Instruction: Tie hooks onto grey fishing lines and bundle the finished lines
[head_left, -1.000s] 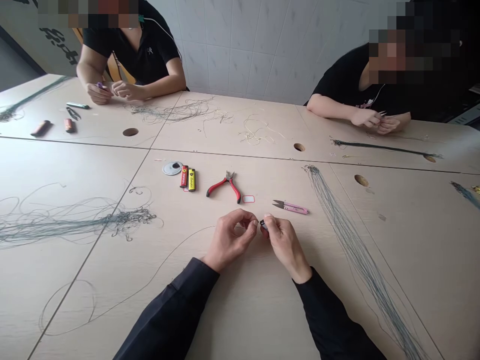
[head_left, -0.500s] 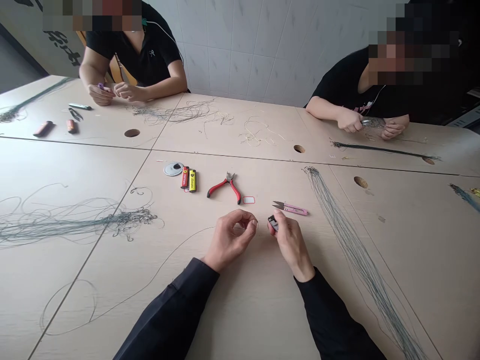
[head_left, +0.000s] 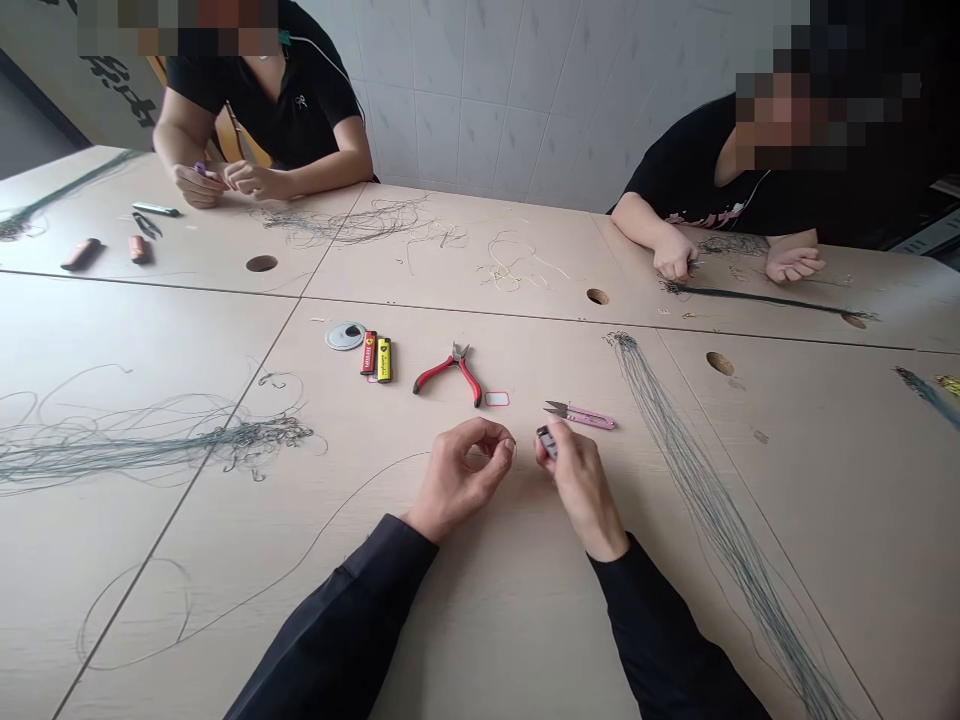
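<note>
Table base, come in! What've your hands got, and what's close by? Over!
Left hand: pinching a thin line. Right hand: gripping what looks like a lighter, apart from the left. Pink snips lying just beyond the right hand.

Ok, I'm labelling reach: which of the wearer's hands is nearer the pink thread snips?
Right: the right hand is just below the pink thread snips in view; the left hand lies farther off, lower left.

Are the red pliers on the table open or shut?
Open: the pliers lie with their red handles spread wide and their jaws parted.
</note>
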